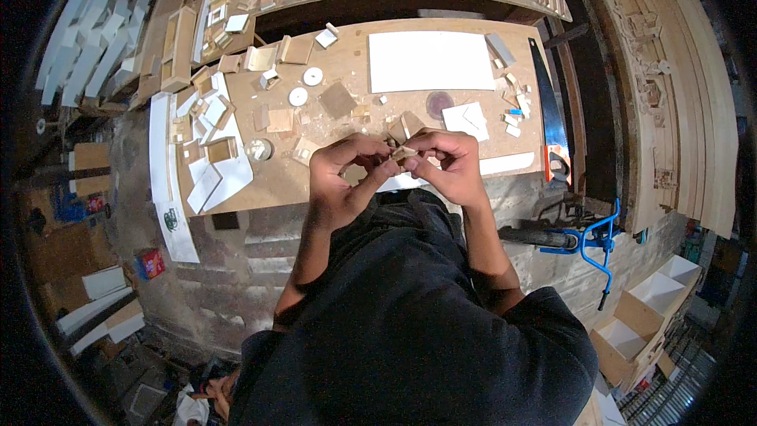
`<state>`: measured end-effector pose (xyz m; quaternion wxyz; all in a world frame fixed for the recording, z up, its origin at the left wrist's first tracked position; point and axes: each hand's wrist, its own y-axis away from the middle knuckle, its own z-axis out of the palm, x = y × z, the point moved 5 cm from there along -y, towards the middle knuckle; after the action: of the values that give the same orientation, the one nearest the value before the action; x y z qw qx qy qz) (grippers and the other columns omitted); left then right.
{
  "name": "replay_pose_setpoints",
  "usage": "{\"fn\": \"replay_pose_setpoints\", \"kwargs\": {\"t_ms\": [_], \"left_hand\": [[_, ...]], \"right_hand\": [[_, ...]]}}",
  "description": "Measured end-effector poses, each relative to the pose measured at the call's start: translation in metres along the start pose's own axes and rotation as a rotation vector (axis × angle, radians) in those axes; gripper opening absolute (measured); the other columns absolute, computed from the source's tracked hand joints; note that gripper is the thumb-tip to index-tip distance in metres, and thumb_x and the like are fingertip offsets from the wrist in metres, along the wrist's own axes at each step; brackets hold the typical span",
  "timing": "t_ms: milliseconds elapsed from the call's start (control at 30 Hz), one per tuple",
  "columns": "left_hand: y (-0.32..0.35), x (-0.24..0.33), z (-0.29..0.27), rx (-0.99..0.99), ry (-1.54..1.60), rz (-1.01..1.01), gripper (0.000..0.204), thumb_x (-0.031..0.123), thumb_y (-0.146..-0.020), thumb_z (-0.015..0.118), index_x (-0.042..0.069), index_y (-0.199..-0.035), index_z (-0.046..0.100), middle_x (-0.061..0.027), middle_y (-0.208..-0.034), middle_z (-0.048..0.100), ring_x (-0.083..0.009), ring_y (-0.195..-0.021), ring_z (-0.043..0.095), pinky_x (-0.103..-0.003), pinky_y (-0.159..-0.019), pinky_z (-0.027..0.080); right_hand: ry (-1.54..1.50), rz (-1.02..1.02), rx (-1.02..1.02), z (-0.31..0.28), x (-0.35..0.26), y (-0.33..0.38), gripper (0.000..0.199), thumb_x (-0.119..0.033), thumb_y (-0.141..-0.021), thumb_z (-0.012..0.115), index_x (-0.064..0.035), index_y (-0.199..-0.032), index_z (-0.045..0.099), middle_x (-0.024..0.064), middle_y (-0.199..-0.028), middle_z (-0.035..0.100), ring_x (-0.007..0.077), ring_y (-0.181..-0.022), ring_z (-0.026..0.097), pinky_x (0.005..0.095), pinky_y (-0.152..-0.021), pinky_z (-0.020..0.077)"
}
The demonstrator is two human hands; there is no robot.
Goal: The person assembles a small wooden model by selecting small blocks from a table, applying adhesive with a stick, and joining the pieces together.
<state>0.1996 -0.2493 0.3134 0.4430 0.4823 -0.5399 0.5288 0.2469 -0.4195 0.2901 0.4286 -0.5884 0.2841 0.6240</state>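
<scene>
In front of my body, over the near edge of the wooden workbench (276, 177), both hands meet on a small pale wooden piece (404, 153). Fingertips of my left hand (344, 173) pinch its left side. From the other side, my right hand (453, 166) grips it between thumb and fingers. The fingers hide much of the piece, so its full shape cannot be made out. Just beyond the hands lies a brown wooden block (409, 124). A square brown board (337, 100) rests farther back, near two white discs (298, 96).
A large white panel (431, 61) lies at the back of the bench. The handsaw (557, 161) lies along its right edge. Small wooden boxes and offcuts crowd the left side, around a round jar (258, 150). A blue bicycle (597, 246) stands at the right.
</scene>
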Motion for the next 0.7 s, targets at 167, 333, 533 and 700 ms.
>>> {"fn": "replay_pose_setpoints", "kwargs": {"t_ms": [167,333,533,700], "left_hand": [[0.013,-0.028,0.006,0.059,0.516,-0.342,0.015,0.006,-0.088,0.073,-0.003,-0.099,0.071,-0.0074,-0.092,0.072,-0.0101,-0.076,0.063,-0.024,-0.068,0.05],[0.014,-0.028,0.007,0.114,0.49,-0.334,0.016,0.007,-0.087,0.075,-0.003,-0.098,0.071,-0.0062,-0.088,0.071,-0.009,-0.076,0.063,-0.024,-0.069,0.05],[0.014,-0.015,0.006,0.202,0.063,-0.112,0.014,0.006,-0.087,0.075,-0.003,-0.097,0.071,-0.0088,-0.087,0.072,-0.011,-0.073,0.066,-0.023,-0.065,0.054],[0.013,-0.006,0.009,0.203,-0.101,0.037,0.012,0.003,-0.084,0.076,-0.003,-0.093,0.072,-0.0104,-0.085,0.071,-0.0113,-0.071,0.067,-0.024,-0.06,0.054]], "right_hand": [[-0.133,0.206,0.047,0.003,0.008,0.008,0.007,0.0,-0.087,0.07,0.0037,-0.093,0.07,0.0059,-0.082,0.07,0.0065,-0.065,0.061,0.0211,-0.056,0.0467],[-0.235,0.246,0.085,0.003,0.014,0.009,0.009,0.001,-0.089,0.069,0.0043,-0.097,0.069,0.0053,-0.08,0.07,0.0066,-0.063,0.062,0.0202,-0.056,0.0485],[-0.1,0.188,0.286,0.006,0.007,0.011,0.009,0.003,-0.088,0.069,0.0048,-0.097,0.069,0.0062,-0.084,0.071,0.007,-0.068,0.066,0.019,-0.058,0.0514],[-0.018,0.156,0.295,0.004,0.012,0.013,0.008,0.002,-0.088,0.07,0.0059,-0.095,0.07,0.0078,-0.084,0.072,0.0077,-0.068,0.066,0.0209,-0.059,0.0532]]}}
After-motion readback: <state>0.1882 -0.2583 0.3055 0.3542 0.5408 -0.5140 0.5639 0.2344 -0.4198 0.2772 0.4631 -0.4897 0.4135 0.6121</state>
